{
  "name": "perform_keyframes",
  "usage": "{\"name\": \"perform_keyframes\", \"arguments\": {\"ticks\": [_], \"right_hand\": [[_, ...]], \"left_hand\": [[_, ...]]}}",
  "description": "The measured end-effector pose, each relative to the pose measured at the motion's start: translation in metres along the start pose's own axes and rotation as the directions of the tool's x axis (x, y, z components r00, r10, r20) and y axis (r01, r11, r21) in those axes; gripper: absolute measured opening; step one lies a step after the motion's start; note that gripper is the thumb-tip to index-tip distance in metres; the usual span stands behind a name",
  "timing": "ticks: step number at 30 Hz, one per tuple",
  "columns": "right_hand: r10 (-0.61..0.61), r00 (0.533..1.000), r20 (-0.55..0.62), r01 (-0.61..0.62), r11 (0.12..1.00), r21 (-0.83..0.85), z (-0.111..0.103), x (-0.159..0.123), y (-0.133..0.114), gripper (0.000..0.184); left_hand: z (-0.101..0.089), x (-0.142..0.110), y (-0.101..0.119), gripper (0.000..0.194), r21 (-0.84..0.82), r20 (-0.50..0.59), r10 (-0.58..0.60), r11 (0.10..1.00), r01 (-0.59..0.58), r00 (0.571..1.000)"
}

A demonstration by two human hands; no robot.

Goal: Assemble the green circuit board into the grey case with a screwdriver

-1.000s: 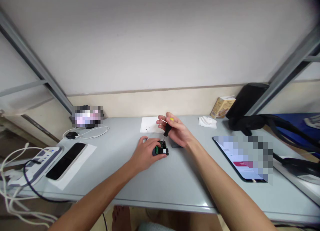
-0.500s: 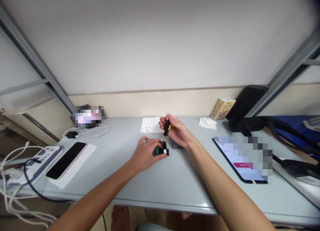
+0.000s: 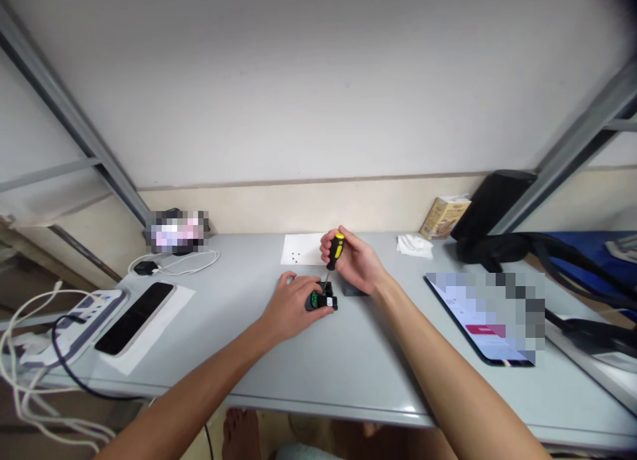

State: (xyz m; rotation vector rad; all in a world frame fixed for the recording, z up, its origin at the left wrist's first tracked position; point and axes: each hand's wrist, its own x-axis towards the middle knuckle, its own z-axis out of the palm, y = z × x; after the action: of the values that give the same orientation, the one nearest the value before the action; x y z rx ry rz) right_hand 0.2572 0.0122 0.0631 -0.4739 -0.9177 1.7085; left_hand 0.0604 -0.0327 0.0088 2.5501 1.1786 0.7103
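My left hand grips a small black device with a green circuit board against the desk, thumb on the near side and fingers over the far side. A black and yellow screwdriver stands nearly upright in my right hand, its shaft pointing down into the device. The tip is too small to make out. Beside the device, partly under my right hand, lies a dark grey flat piece. Several tiny dark bits, probably screws, lie on a white paper behind my hands.
To the left are a phone on paper, a power strip with cables and a black charger. On the right lie a tablet, a crumpled tissue, a yellow box and a black cylinder.
My right fingers have shifted around the screwdriver handle, so more of its yellow end shows and it stands slightly more upright. My left hand keeps its hold on the device.
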Motion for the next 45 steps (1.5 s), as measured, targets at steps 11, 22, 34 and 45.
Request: {"name": "perform_keyframes", "arguments": {"ticks": [11,22,34,45], "right_hand": [[0.013,0.998,0.064,-0.016,0.999,0.040,-0.004,-0.005,-0.012,0.012],[0.004,0.984,0.178,0.025,0.986,-0.162,0.003,-0.010,-0.009,0.051],[0.043,0.992,0.120,-0.045,0.999,0.014,-0.001,-0.003,-0.007,0.040],[0.039,0.990,0.136,-0.021,0.992,-0.128,-0.002,-0.009,-0.006,0.043]], "left_hand": [[-0.002,0.000,0.000,0.027,-0.027,0.006,0.010,1.000,-0.010,1.000],[0.001,0.000,-0.002,0.033,-0.030,0.023,-0.013,0.999,0.014,1.000],[-0.003,0.001,0.001,0.045,-0.019,0.053,-0.051,0.998,0.052,0.997],[0.001,0.000,-0.002,0.045,-0.044,0.025,-0.083,0.995,0.084,0.996]]}}
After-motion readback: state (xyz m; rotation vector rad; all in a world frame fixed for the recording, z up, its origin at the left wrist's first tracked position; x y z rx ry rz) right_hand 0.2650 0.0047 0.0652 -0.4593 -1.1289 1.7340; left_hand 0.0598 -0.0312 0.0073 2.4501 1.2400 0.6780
